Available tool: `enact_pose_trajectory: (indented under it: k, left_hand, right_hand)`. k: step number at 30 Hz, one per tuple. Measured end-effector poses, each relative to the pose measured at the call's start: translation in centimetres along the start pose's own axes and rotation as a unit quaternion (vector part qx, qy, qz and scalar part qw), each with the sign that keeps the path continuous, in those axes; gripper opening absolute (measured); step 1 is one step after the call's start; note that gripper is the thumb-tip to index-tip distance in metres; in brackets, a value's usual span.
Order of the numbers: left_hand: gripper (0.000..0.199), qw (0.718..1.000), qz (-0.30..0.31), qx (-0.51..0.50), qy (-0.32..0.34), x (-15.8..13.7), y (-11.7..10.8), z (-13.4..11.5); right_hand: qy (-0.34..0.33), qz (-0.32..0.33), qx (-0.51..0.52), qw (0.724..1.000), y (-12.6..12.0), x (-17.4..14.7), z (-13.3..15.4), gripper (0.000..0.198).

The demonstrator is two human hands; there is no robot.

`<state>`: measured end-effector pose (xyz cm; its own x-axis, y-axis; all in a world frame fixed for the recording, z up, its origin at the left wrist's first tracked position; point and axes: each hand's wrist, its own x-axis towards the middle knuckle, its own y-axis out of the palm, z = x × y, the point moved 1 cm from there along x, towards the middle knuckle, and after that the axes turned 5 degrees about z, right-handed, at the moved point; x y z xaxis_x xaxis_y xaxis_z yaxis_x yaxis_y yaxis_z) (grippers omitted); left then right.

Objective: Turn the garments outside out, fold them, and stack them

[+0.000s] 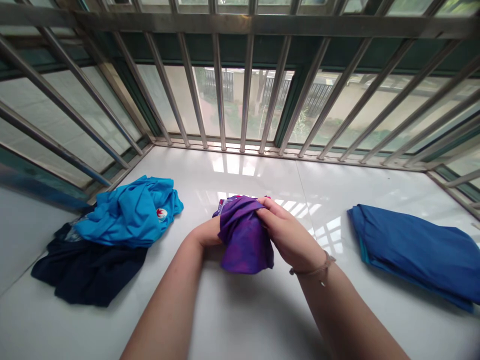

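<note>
A purple garment (245, 240), its exact kind unclear, is bunched up between my two hands above the white tiled surface. My left hand (210, 233) reaches inside or beneath the cloth, so its fingers are hidden. With thumb and fingers closed, my right hand (282, 227) grips the garment's upper right edge. A bit of white and red print shows at the far side of the cloth. A braided bracelet circles my right wrist.
On the left lie a crumpled bright blue garment (127, 212) and a dark navy garment (93, 272) partly under it. To the right rests a folded dark blue garment (416, 250). Metal bars (245, 95) and windows border the white surface (240, 172).
</note>
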<state>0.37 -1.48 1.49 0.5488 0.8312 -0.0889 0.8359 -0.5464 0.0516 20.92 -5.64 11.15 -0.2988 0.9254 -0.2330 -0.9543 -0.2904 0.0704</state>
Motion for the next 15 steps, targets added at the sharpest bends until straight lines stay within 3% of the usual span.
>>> enact_pose_trajectory:
  k: [2, 4, 8, 12, 15]
  left_hand:
    - [0.035, 0.997, -0.047, -0.062, 0.010, -0.2, -0.9, 0.3]
    - [0.041, 0.972, -0.155, -0.163, 0.063, -0.6, -2.2, 0.4]
    - [0.040, 0.862, -0.350, -0.283, 0.235, -1.9, -6.9, -0.1]
    - [0.037, 0.772, -0.505, -0.264, 0.282, -2.6, -11.2, 0.0]
    - [0.047, 0.713, -0.629, -0.146, 0.273, -2.3, -11.0, 0.5]
  right_hand:
    - [-0.022, -0.016, -0.087, 0.996, -0.7, 0.5, -0.3, 0.033]
    - [-0.049, -0.035, -0.151, 0.987, -1.4, 0.6, -0.2, 0.038]
    - [-0.075, -0.083, -0.263, 0.958, -2.8, 0.2, 0.7, 0.037]
    - [-0.071, -0.155, -0.407, 0.897, -5.2, 0.2, 0.8, 0.040]
    - [-0.019, -0.209, -0.518, 0.829, -7.2, 0.6, 0.2, 0.047]
